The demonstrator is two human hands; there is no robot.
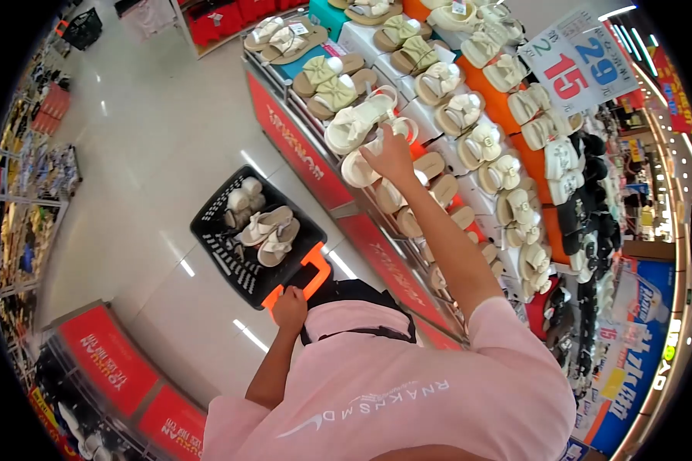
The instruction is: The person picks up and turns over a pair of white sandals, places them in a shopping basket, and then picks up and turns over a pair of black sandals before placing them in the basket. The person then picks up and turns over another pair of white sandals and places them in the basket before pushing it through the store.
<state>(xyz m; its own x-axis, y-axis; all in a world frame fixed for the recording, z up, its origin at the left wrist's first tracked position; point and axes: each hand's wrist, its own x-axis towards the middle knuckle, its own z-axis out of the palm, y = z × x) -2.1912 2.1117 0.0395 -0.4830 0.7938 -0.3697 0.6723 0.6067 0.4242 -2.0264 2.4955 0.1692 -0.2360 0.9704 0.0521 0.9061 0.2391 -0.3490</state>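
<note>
My left hand (pixel 290 309) is closed around the orange handle (pixel 315 270) of a black shopping basket (pixel 231 265). Inside the basket lie a pair of beige sandals with pale bows (pixel 267 234) and a pair of greyish shoes with fluffy white parts (pixel 244 198). At the shoe display, my right hand (pixel 392 157) grips a white sandal (pixel 359 169), its fingers curled over the strap side and partly hidden. Just beyond it, a matching white sandal with a bow (pixel 354 127) rests at the edge of the display. Green bow slides (pixel 334 84) sit farther along.
Rows of sandals on white boxes (pixel 442 157) fill the display, which has a red front panel (pixel 288 138). A price sign (pixel 580 65) hangs at upper right. A lower red-panelled stand (pixel 108 357) is on my left. Another black basket (pixel 81 29) sits on the floor (pixel 142 138).
</note>
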